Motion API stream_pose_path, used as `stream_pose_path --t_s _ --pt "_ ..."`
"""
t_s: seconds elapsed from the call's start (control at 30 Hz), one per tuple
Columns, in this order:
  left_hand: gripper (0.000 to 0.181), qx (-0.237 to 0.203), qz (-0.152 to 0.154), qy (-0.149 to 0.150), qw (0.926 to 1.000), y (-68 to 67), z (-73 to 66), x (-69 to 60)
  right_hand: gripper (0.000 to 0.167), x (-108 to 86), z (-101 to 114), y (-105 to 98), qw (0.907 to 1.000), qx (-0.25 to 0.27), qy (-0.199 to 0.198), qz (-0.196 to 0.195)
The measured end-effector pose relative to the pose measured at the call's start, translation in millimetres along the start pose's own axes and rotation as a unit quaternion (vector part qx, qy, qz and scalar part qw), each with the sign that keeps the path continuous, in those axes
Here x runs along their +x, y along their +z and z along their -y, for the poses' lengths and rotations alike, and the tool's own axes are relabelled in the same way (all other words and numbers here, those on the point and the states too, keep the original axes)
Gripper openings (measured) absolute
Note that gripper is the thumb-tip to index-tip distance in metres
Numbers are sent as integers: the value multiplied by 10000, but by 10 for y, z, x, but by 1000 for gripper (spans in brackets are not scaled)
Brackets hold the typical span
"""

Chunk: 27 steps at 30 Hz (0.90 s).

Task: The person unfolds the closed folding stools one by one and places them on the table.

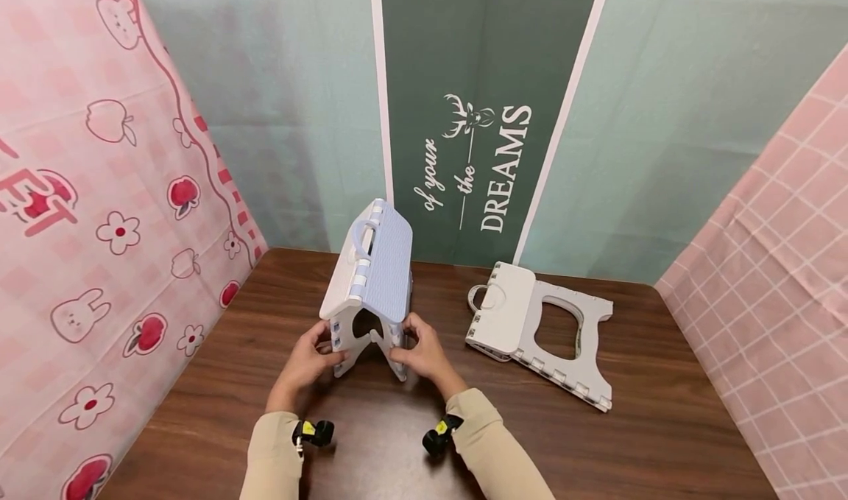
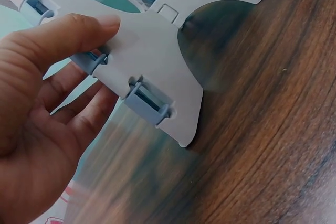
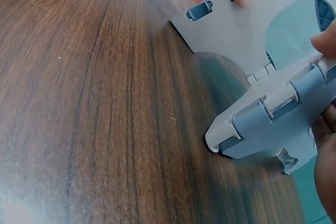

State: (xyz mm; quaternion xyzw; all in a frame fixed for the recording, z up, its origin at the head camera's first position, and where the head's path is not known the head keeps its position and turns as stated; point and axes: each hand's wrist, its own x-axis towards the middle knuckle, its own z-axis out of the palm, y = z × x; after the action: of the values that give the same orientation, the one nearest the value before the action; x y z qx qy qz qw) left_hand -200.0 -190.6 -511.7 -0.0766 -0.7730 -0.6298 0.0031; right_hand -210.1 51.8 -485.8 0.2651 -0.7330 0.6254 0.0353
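A folding step stool (image 1: 391, 257) with a blue and white top stands partly folded on the wooden table, its two top halves sloping like a roof. My left hand (image 1: 308, 356) grips the stool's left leg edge, thumb on the white end panel (image 2: 142, 45) and fingers behind. On the opposite leg edge, my right hand (image 1: 424, 349) holds with its thumb in front; in the right wrist view only part of that hand (image 3: 326, 140) shows. The end panel between the hands is bent inward at its middle hinge. A small loop handle (image 1: 361, 238) sticks up from the top.
To the right a second, white folding stool (image 1: 556, 338) lies folded flat on the brown table (image 1: 636, 441). A green and teal cloth (image 1: 318, 117) hangs behind. Pink patterned cloths hang at the left (image 1: 152, 264) and right (image 1: 782, 279).
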Motion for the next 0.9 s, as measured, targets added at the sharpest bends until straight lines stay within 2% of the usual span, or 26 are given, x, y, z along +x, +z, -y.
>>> stream_pose_path --t_s 0.17,0.3,0.47,0.53,0.67,0.9 --pt "48 -39 177 39 9998 -48 3 10 26 5 -6 -9 10000 4 -58 -27" --pt "49 -84 218 -69 9997 -81 -3 2 26 5 -11 -14 10000 -3 -51 -24" --pt "49 -269 348 -199 9988 -102 -189 -47 26 7 -13 -15 10000 32 -16 -35" --pt "47 -217 358 -191 9989 -106 -275 -63 26 8 -14 -17 10000 53 -2 -34" --pt "45 -140 342 -103 9993 -120 -302 -68 26 13 -13 -24 10000 82 39 -36" --pt "46 -91 315 -188 9993 -124 -286 -68 25 21 -13 -35 10000 66 47 -19"
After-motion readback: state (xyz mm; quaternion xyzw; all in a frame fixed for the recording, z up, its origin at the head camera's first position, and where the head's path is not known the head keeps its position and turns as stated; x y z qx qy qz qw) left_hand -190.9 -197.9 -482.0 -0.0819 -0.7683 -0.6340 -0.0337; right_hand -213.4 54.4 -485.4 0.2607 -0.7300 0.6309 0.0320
